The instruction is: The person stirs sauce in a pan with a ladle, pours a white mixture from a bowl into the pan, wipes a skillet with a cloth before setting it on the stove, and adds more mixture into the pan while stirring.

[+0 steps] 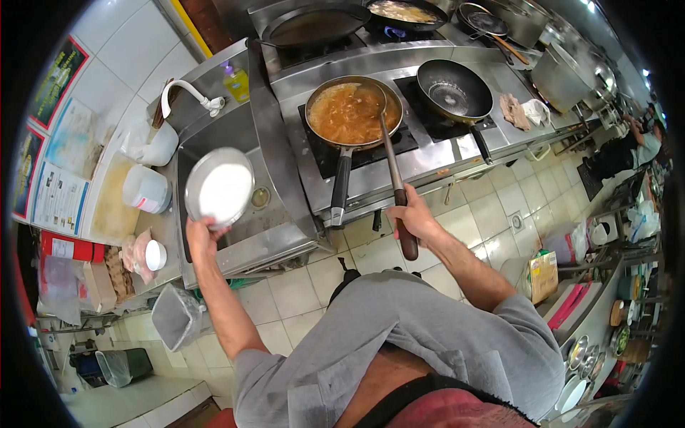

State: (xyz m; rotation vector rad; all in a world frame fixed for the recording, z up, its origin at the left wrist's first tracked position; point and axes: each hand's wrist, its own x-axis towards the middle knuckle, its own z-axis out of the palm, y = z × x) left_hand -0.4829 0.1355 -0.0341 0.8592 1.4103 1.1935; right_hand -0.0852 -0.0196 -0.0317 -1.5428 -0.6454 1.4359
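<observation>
My left hand [207, 234] grips the near rim of a metal bowl [191, 187] over the sink [267, 214]; white contents [225, 187] fill much of the bowl. Closed round the dark handle of a long ladle [397, 167], my right hand [414, 216] is at the stove's front edge. The ladle's head rests in a pan [341, 145] of orange-brown sauce [342, 110], whose black handle points toward me. To the right, a dark pan [454, 89] sits on another burner with a little liquid at its bottom.
A faucet [187, 91] and a yellow soap bottle [235, 82] stand behind the sink. More pans [316, 27] are at the back, with a blue flame under one. Large pots [560, 77] stand right. A lined bin [177, 316] is at lower left. A person [638, 146] is far right.
</observation>
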